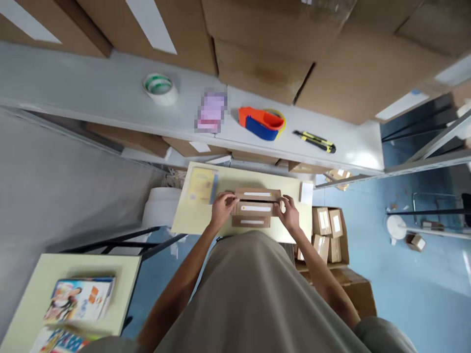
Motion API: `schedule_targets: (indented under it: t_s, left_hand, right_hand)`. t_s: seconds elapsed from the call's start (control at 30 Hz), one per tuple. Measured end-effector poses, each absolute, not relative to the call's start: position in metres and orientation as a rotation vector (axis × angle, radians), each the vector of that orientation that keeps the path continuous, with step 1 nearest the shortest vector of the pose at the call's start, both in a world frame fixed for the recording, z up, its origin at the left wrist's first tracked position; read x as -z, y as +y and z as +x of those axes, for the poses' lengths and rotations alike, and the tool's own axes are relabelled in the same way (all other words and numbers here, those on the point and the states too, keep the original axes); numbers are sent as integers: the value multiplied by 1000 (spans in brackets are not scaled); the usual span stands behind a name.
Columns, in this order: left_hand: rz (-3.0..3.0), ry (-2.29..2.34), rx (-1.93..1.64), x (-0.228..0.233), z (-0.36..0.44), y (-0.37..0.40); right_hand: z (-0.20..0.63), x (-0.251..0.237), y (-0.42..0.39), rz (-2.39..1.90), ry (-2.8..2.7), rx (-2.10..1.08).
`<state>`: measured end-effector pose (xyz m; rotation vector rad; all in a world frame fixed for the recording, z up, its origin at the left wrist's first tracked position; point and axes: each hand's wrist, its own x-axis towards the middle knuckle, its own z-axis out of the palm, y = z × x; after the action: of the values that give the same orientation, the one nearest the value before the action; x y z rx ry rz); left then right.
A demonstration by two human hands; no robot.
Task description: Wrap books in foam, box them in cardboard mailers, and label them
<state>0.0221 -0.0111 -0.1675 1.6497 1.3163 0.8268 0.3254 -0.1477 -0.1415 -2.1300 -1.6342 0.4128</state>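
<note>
On the pale yellow table (198,223) in front of me lie brown cardboard pieces in three rows, each with a white strip. I cannot tell whether they are separate boxes or panels of one. My left hand (222,210) has thumb and fingers closed at the left end of the middle cardboard box (253,209). At its right end, my right hand (289,214) grips with bent fingers. A dark gap separates this row from the far row (257,194). The near row (250,222) lies close to my body, untouched.
A yellow printed sheet (201,185) and a small white box (306,192) share the table. The grey shelf (121,88) above carries tape (161,89), an orange-blue tape dispenser (261,122) and a utility knife (314,141). An open carton (345,240) of small boxes stands right.
</note>
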Motion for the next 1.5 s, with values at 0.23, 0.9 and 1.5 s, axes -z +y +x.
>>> schedule_targets:
  t_s: [0.23,0.9,1.5]
  left_hand:
    - [1787,1146,-1190,52,62,71]
    - [1173,957,-1066,42,49,-35]
    - [1096,1092,-822,91,21,-87]
  right_hand:
    - [326,10,-11,-1816,-1849,80]
    - [262,22,-32,-1696,-1448,-977]
    - [216,69,-103,-1752,-1328,-1296]
